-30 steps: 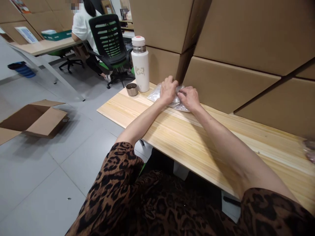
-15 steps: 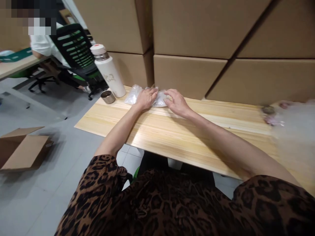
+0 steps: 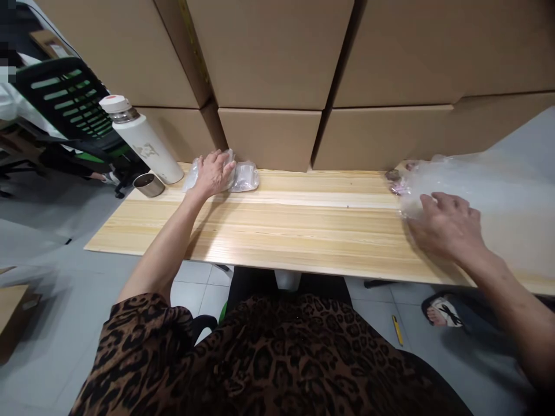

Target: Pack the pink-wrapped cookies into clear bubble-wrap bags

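Note:
My left hand (image 3: 213,173) lies with its fingers loosely spread on some clear plastic packets (image 3: 245,177) at the back left of the wooden table (image 3: 295,231). What is inside the packets I cannot make out. On the right, my right hand (image 3: 451,225) is at the near left edge of a large pile of translucent plastic sheeting or bags (image 3: 498,190). Its fingers are apart and slightly bent, and nothing shows in them. Small pinkish and dark items (image 3: 399,184) lie at the pile's left end, partly under the plastic.
A white thermos flask (image 3: 150,144) and a steel cup (image 3: 148,184) stand at the table's left end. Stacked cardboard boxes (image 3: 269,138) wall off the back. Below are a yellow cutter-like tool (image 3: 398,330), another person's foot (image 3: 442,312) and an open carton (image 3: 15,312). An office chair (image 3: 65,104) is at left.
My right hand has left the packets and moved far right to the plastic pile. My left hand stays on the packets. The view has turned to the right.

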A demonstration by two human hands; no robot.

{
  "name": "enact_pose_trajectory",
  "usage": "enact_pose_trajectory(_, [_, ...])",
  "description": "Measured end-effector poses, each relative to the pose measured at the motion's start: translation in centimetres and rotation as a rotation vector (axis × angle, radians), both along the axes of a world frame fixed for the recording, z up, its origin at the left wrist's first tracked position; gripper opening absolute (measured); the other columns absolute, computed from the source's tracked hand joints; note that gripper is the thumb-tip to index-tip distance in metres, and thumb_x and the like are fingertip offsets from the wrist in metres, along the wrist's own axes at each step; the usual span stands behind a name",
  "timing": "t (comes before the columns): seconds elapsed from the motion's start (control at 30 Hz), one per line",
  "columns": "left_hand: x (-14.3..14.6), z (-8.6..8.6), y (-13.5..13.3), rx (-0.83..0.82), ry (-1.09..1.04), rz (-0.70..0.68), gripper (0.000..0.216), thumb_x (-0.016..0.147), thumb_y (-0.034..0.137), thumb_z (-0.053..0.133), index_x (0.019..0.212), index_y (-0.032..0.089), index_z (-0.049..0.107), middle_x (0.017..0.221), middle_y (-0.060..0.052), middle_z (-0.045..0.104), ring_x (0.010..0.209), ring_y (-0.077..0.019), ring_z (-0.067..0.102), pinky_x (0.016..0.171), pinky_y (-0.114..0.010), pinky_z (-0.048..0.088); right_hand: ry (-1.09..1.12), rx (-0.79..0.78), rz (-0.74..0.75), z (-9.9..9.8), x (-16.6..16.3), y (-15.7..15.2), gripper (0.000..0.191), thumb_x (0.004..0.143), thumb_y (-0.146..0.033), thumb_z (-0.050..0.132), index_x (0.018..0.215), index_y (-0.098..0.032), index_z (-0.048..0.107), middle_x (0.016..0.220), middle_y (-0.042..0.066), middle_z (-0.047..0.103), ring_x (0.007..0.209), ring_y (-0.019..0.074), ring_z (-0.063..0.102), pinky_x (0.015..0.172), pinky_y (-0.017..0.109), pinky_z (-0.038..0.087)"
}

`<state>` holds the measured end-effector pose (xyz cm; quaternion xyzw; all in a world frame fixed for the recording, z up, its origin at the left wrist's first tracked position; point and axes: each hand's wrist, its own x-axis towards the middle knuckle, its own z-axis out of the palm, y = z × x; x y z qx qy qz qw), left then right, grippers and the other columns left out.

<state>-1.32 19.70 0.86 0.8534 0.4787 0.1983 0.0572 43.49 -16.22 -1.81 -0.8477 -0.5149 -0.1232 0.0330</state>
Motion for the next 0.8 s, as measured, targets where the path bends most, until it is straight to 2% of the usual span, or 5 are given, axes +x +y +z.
enact_pose_trajectory(0.13, [-0.1, 0.3, -0.9, 0.007, -0.043, 0.002, 0.064, 0.107, 0.056, 0.037, 0.159, 0.023, 0.054, 0.175, -0.018, 0.044, 0.167, -0.0345, 0.032, 0.136, -0.065, 0.014, 0.0, 0.028, 0.065, -0.7, -0.4, -2.0, 0.04, 0.106, -0.032, 0.034, 0.106, -0.026, 0.073, 0.135, 0.026, 0.071, 0.143, 0.0399, 0.052, 0.109, 0.058, 0.043])
enact_pose_trajectory(0.33, [0.0, 0.1, -2.7, 0.104, -0.153, -0.017, 0.069, 0.106, 0.069, 0.036, 0.157, 0.027, 0.056, 0.175, -0.016, 0.045, 0.168, -0.0342, 0.032, 0.137, -0.061, 0.016, -0.078, 0.022, 0.021, -1.1, 0.0, -2.1, 0.045, 0.099, -0.035, 0.044, 0.134, -0.02, 0.068, 0.15, 0.028, 0.063, 0.137, 0.0431, 0.055, 0.102, 0.059, 0.046])
enact_pose_trajectory(0.47, [0.8, 0.2, -4.6, 0.14, -0.196, -0.08, 0.072, 0.106, 0.073, 0.032, 0.157, 0.028, 0.055, 0.173, -0.015, 0.048, 0.168, -0.0325, 0.033, 0.138, -0.058, 0.017, -0.1, -0.109, 0.028, -1.4, 1.0, -2.0, 0.04, 0.102, -0.031, 0.035, 0.104, -0.023, 0.074, 0.118, 0.028, 0.076, 0.115, 0.0426, 0.066, 0.093, 0.054, 0.049])
enact_pose_trajectory(0.67, [3.3, 0.8, -9.6, 0.103, -0.299, -0.318, 0.069, 0.108, 0.069, 0.038, 0.154, 0.022, 0.058, 0.168, -0.017, 0.054, 0.167, -0.0316, 0.036, 0.137, -0.055, 0.022, -0.018, 0.3, 0.046, 0.2, -1.7, -2.1, 0.047, 0.108, -0.044, 0.035, 0.097, -0.026, 0.077, 0.111, 0.025, 0.079, 0.111, 0.0361, 0.074, 0.101, 0.05, 0.054])
enact_pose_trajectory(0.8, [5.9, 1.1, -14.9, -0.202, -0.414, -0.491, 0.059, 0.109, 0.059, 0.042, 0.156, 0.025, 0.056, 0.163, -0.016, 0.059, 0.154, -0.0284, 0.053, 0.131, -0.049, 0.037, 0.028, 0.497, 0.461, 0.4, -7.7, -1.4, 0.03, 0.104, -0.035, 0.052, 0.094, -0.029, 0.08, 0.097, 0.014, 0.083, 0.097, 0.0301, 0.077, 0.092, 0.049, 0.06])
